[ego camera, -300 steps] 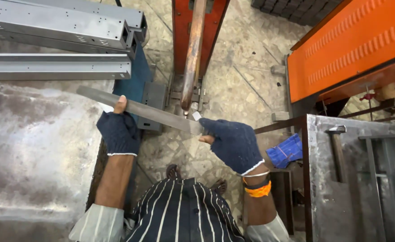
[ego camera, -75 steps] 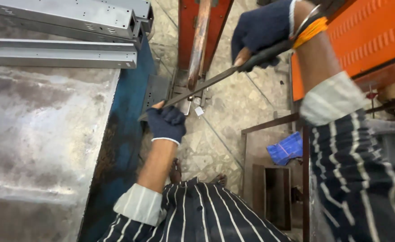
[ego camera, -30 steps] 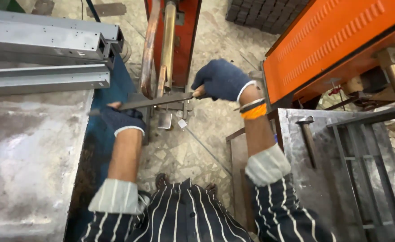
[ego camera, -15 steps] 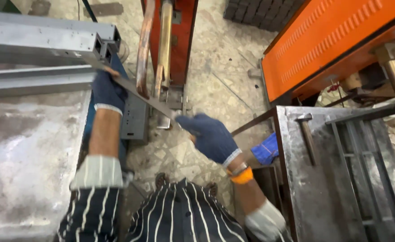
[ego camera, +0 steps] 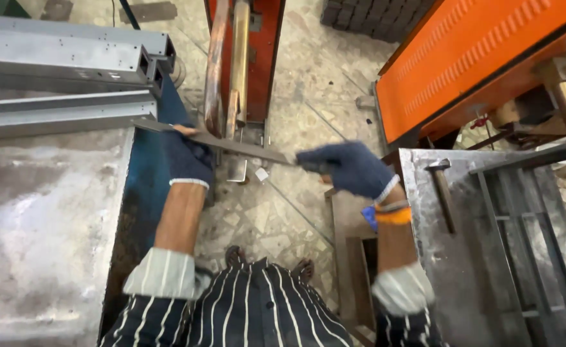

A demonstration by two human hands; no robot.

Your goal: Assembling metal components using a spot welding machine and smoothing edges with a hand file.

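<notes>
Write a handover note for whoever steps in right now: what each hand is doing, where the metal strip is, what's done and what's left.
Left hand, dark glove: grip closed on the long flat grey metal strip near its left end.
Right hand, dark glove, blurred: grip closed on the strip's right end.
Strip: held level in the air above the stone floor, its left tip over the edge of the grey steel worktable, in front of the orange upright machine frame.
Done: strip is off the table, in both hands.
Left: it rests on nothing yet.

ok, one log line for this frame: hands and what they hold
left hand: grips flat metal strip | right hand: grips strip's other end | strip: held level above floor
</notes>
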